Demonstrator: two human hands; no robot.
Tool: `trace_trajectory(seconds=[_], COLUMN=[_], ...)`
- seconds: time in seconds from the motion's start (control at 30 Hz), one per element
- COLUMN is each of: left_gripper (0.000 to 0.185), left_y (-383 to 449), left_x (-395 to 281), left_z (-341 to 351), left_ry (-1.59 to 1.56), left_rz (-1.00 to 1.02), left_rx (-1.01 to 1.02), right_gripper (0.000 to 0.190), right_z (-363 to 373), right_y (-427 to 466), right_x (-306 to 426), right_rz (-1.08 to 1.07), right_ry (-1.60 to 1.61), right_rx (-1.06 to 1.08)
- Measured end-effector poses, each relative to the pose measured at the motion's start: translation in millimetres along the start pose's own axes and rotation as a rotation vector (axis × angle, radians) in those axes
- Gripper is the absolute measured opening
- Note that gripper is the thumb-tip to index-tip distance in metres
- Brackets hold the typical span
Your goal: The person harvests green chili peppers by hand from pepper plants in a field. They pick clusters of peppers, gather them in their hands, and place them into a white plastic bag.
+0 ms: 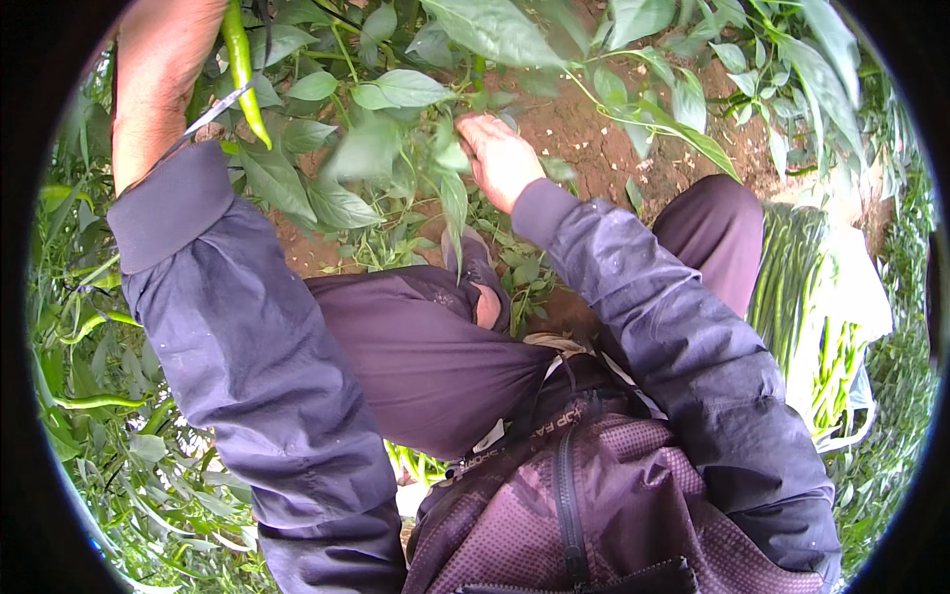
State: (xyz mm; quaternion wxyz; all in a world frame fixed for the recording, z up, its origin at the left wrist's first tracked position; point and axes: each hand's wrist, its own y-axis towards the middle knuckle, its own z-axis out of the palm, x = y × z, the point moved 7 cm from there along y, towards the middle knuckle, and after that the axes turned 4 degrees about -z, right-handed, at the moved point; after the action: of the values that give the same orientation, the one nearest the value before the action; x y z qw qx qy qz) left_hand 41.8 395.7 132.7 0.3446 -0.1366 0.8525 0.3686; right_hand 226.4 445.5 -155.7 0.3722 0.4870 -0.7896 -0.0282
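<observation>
Reaching up at the far left, my left hand runs out of the picture at the top, so its fingers are hidden. A long green chili pepper hangs just right of that wrist, beside a thin pale strip that crosses near the cuff. My right hand is among pepper plant leaves near the top middle, above bare soil. Its fingertips are at a stem and partly covered by blurred leaves; whether they grip anything does not show.
A bag packed with long green peppers stands right of my bent knee. More peppers hang on plants at the left. My shoe rests amid low greenery. Behind my thigh, further peppers show.
</observation>
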Motion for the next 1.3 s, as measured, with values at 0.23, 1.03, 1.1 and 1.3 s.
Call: trace_trajectory(seconds=[0.23, 1.03, 1.1, 1.3], left_gripper=[0.017, 0.029, 0.041, 0.041], left_y=[-5.5, 1.9, 4.7, 3.5], left_x=[-1.9, 26.4, 37.0, 14.4], left_z=[2.7, -8.0, -14.5, -16.9], left_ry=[-0.164, -0.025, 0.069, -0.040], left_rz=[-0.052, -0.079, -0.206, 0.000], left_rx=[-0.034, 0.000, -0.002, 0.095], right_gripper=[0.034, 0.040, 0.042, 0.022], right_z=[-20.6, -41.0, -35.8, -30.3], right_y=[-6.2, 25.1, 39.1, 26.9], right_x=[-22.7, 2.1, 18.8, 27.9], right_rz=[0.190, 0.109, 0.012, 0.048], right_ry=[0.159, -0.004, 0.045, 0.199], right_rx=[-0.124, 0.070, -0.006, -0.052])
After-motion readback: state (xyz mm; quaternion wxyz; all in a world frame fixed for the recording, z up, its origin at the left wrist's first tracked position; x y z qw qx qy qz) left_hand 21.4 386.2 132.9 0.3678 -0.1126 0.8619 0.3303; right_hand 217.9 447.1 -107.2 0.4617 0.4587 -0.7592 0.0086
